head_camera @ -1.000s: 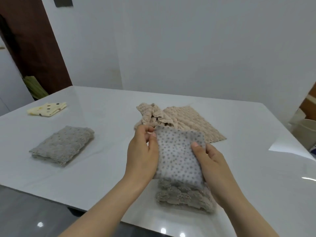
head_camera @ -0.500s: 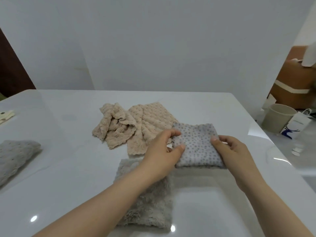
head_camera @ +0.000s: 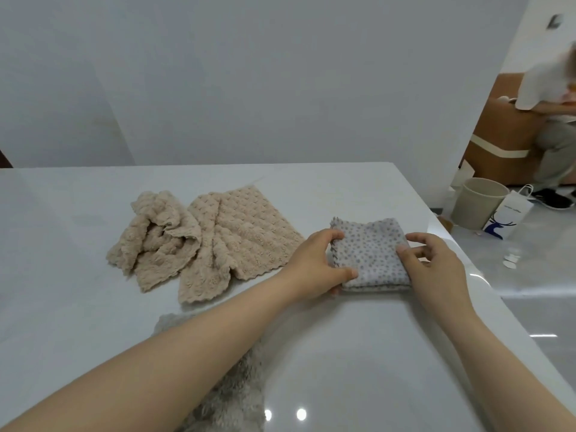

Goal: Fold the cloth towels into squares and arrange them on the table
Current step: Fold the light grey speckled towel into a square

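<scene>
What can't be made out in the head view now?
Fluffy grey towel: mostly under the left forearm, cut by the bottom edge; fold unclear.
Dotted towel: side edges covered by left hand and right hand.
Paper bag print: too small.
Seated person: blurred, cut by right edge.

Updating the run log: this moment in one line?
dotted towel: folded, on table | left hand: grips left edge | right hand: grips right edge | beige towels: unfolded
</scene>
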`<state>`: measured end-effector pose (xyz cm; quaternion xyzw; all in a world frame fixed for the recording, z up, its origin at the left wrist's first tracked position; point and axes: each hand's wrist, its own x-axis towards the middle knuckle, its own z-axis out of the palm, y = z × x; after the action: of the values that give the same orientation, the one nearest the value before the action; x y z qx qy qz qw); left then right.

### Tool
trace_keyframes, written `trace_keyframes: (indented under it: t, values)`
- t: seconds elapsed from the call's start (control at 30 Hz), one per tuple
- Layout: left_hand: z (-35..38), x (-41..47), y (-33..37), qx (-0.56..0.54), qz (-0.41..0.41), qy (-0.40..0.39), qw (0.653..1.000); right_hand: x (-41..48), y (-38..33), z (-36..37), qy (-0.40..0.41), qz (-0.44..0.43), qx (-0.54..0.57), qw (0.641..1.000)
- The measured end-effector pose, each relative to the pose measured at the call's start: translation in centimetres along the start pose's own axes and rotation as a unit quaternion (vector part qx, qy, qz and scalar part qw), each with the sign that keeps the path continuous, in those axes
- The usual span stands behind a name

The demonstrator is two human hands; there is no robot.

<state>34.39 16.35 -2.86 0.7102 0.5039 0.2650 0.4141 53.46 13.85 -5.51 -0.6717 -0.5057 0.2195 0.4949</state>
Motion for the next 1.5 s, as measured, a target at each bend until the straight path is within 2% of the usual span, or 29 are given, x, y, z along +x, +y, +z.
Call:
trace_keyframes:
  t: [0.27,0.83,1.23,1.37,1.5]
  values:
    - [1.2,4.5,-0.3,0.066,0.012,-0.020,0.998,2.7,1.4,-0.2,0.037,0.006,-0.045,0.998]
    - [1.9,5.1,-1.0,0.087,0.006,-0.038,0.996,2.3,2.6,-0.1,0.093,-0.033,-0.096,0.990]
    - [1.5,3.2,-0.8,0.073,-0.013,-0.035,0.997,0.2,2.1,-1.1,0.068,-0.031,-0.162,0.984]
    - [-0.1,1.0,-0.3,0.035,-0.010,-0.002,0.999,-1.3,0.1,-0.7,0.067,-0.070,-0.177,0.980]
    - [-2.8,-2.6,-0.2,-0.012,0.008,0.037,0.999,-3.5,-3.0,1.2,0.015,-0.108,-0.150,0.983]
